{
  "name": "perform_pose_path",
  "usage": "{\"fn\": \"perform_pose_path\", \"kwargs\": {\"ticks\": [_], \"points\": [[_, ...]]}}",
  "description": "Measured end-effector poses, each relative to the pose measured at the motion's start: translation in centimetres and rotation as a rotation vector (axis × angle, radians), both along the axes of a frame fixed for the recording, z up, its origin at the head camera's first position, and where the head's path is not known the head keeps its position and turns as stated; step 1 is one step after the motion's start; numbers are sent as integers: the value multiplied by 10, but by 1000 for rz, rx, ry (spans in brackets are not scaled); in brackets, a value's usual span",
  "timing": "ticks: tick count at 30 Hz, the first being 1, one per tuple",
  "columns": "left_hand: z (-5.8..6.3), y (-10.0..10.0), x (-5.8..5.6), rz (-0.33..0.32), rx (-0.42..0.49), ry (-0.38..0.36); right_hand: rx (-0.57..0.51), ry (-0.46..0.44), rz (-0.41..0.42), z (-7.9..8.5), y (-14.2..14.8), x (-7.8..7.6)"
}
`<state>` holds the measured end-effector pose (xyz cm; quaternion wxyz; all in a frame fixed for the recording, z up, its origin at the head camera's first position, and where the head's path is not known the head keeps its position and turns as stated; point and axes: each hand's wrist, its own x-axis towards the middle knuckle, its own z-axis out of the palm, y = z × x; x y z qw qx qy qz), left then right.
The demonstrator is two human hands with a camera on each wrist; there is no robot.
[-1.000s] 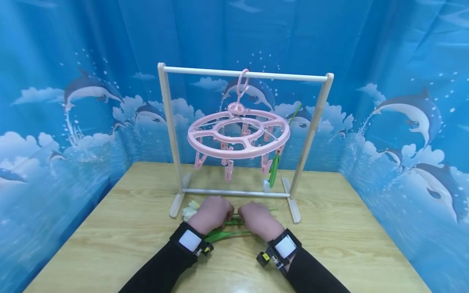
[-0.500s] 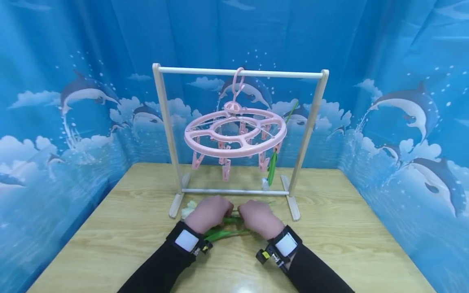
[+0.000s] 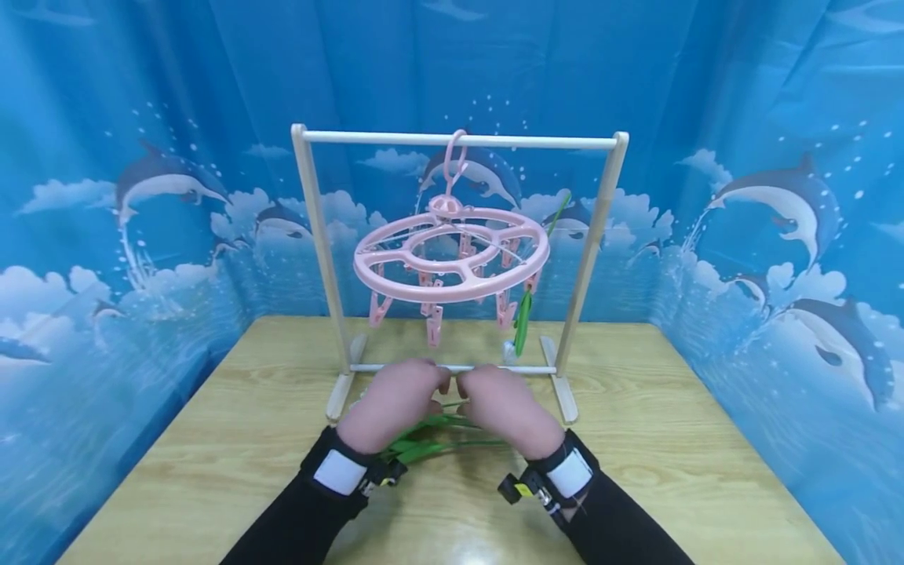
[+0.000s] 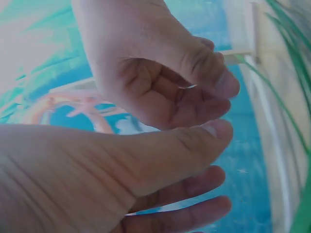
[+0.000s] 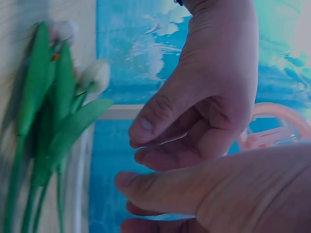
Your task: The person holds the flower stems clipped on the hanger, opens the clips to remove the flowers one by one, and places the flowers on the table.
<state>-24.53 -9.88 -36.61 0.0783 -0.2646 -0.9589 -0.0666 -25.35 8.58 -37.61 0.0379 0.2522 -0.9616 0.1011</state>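
Note:
Several artificial tulips lie on the table, their green leaves [image 3: 420,449] showing below the hands in the head view. White blooms [image 5: 96,76] appear at the left of the right wrist view. Just above the stems is my left hand [image 3: 395,400], thumb and fingers loosely extended with nothing between them. My right hand [image 3: 504,408] faces it, fingertips close to the left's, fingers loosely bent and holding nothing visible. Beyond both hands hangs a pink round clip hanger [image 3: 452,293]. One tulip [image 3: 523,322] hangs bloom-down from a clip at its right side.
A pale wooden stand [image 3: 600,212] carries the hanger on its top bar [image 3: 367,138]. Its feet [image 3: 563,396] rest on the wood-grain table [image 3: 671,439]. Blue dolphin-print curtains [image 3: 169,235] enclose the back and sides.
Both hands have lifted slightly from the tulips on the table, uncovering more leaves and stems. The head view has shifted a little. The hanging tulip remains on its clip.

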Motion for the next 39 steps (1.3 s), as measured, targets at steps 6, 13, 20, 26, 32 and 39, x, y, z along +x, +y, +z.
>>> {"fn": "perform_pose_path", "kwargs": {"ticks": [6,13,20,26,32,39], "points": [[28,4,15,35,25,48,-35,49,-30,25,3,13],[62,0,41,17,116,291,-179,322,9,56,15,31],[72,-10,48,-117,389,662,-303,513,49,65,20,41],[67,-16,40,-99,522,861,-362,588,69,65,20,42],[54,-21,19,-21,505,864,-362,600,90,65,17,40],[45,-25,3,-21,528,883,-379,605,109,65,14,41]]}}
